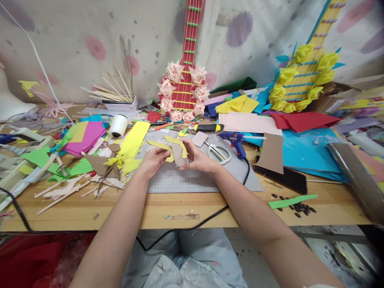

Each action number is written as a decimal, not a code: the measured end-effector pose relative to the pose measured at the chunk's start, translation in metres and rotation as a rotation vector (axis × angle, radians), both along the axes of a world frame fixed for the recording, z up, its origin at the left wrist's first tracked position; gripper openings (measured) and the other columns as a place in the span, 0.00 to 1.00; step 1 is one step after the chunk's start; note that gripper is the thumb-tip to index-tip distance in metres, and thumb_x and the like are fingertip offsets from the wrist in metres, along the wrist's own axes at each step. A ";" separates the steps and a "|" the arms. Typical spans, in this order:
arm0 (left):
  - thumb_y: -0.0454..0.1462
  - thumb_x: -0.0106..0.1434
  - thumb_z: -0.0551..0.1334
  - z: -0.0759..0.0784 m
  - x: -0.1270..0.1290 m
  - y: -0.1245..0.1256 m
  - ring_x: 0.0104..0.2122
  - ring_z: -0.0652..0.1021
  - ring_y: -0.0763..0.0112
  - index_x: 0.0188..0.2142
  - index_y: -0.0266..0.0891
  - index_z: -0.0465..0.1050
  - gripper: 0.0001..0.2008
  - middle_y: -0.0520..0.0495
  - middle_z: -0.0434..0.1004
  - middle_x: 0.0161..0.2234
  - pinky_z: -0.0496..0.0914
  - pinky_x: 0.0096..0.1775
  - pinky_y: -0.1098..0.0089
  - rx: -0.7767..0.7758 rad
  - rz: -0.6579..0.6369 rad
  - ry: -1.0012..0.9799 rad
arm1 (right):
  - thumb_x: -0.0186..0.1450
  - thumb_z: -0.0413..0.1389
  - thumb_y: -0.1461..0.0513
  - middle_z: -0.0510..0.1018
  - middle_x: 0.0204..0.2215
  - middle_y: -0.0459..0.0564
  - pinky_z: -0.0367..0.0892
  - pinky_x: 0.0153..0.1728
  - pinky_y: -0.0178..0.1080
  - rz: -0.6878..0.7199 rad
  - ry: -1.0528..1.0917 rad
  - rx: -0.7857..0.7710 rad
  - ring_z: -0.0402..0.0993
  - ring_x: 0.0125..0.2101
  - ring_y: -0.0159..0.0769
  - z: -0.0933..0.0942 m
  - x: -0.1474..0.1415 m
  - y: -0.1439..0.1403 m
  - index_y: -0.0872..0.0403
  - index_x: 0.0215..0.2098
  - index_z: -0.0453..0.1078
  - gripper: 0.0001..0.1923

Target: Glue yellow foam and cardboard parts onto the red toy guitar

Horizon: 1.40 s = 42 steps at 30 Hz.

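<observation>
Two curved yellow paper strips, centre, seem cut, unjoined: left hand pinches one, right hand another with grey-brown card.

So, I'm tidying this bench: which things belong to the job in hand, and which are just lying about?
In the job:
curved yellow pieces and grey-brown card, held by left hand and right hand
grey gridded mat
perhaps blue glue gun, white-handled scissors

Lying about, apparently:
black rectangular phone
small dark ovals

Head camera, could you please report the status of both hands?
Left hand: holding yellow strip. Right hand: holding grey card, with another strip. Nearby: scissors, glue gun.
</observation>
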<state>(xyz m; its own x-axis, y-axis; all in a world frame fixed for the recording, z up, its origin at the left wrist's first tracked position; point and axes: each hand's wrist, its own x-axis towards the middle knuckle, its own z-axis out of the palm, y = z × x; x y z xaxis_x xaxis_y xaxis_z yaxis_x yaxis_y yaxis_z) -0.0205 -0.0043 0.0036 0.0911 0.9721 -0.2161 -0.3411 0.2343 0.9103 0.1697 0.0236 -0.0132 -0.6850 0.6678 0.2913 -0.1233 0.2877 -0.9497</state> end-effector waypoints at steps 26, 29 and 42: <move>0.36 0.39 0.72 -0.003 0.000 0.000 0.29 0.77 0.71 0.32 0.35 0.78 0.17 0.47 0.79 0.29 0.69 0.33 0.72 0.011 0.005 0.016 | 0.48 0.66 0.59 0.48 0.63 0.52 0.53 0.58 0.45 0.015 -0.047 -0.031 0.46 0.63 0.41 0.001 0.001 0.001 0.44 0.62 0.43 0.51; 0.37 0.39 0.72 -0.002 -0.001 0.000 0.28 0.77 0.72 0.31 0.35 0.77 0.17 0.46 0.79 0.29 0.70 0.32 0.72 0.017 0.012 0.027 | 0.48 0.67 0.59 0.44 0.64 0.53 0.49 0.60 0.45 0.057 -0.018 -0.051 0.43 0.64 0.40 0.004 0.002 0.000 0.45 0.64 0.38 0.55; 0.37 0.36 0.73 0.003 0.002 -0.003 0.33 0.77 0.64 0.33 0.33 0.77 0.21 0.43 0.79 0.33 0.71 0.34 0.66 0.082 0.101 0.224 | 0.53 0.61 0.59 0.69 0.52 0.53 0.64 0.50 0.42 0.027 -0.130 -0.246 0.68 0.49 0.37 0.020 0.018 0.001 0.52 0.58 0.58 0.35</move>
